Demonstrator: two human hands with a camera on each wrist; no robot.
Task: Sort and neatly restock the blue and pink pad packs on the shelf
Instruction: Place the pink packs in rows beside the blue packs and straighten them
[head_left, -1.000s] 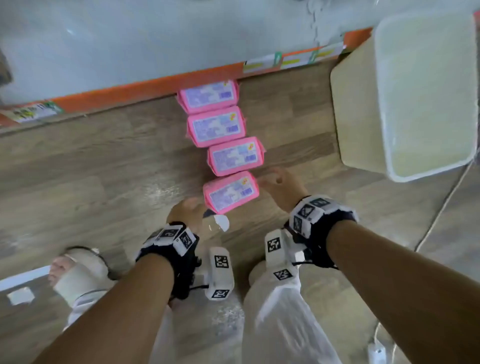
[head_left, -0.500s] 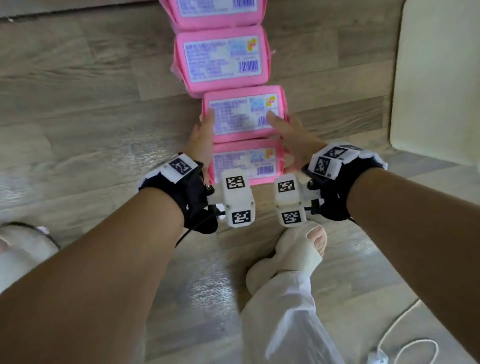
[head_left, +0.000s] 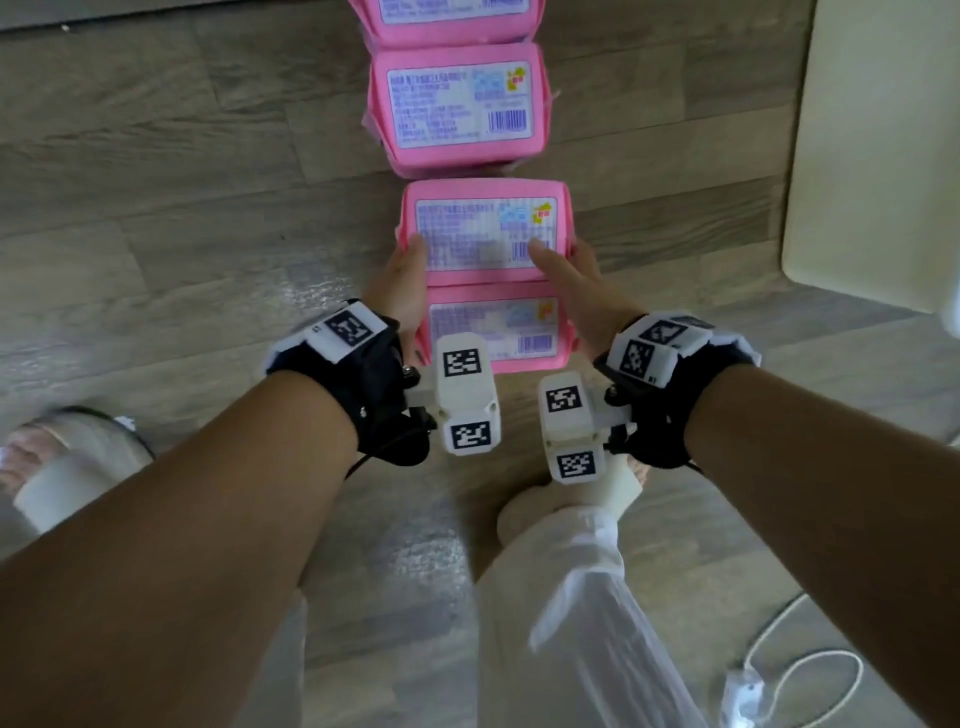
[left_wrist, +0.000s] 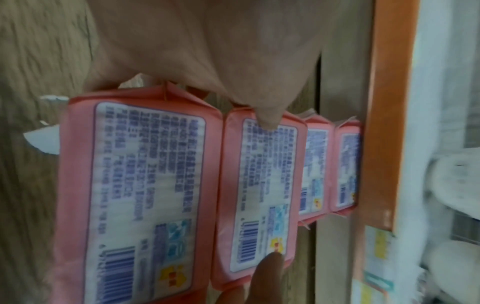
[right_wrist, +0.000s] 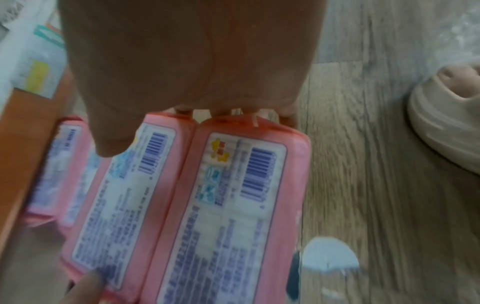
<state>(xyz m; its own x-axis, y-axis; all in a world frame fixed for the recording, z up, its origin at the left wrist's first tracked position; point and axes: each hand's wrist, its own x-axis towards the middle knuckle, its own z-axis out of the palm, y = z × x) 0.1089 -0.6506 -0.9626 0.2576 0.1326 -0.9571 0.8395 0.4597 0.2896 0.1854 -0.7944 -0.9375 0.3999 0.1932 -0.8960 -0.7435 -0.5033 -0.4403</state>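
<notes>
Four pink plastic-wrapped pad packs lie label-up in a row on the wood-grain floor (head_left: 156, 218), running to the orange shelf edge (left_wrist: 381, 115). The left hand (head_left: 400, 291) and right hand (head_left: 582, 286) clasp the second pink pack from the near end (head_left: 485, 234) between them, thumbs on its label and fingers round its sides. A cream plastic bin (head_left: 872, 156) stands to the right, well apart; a white cable (head_left: 779, 675) lies near the white-trousered leg (head_left: 561, 597).
</notes>
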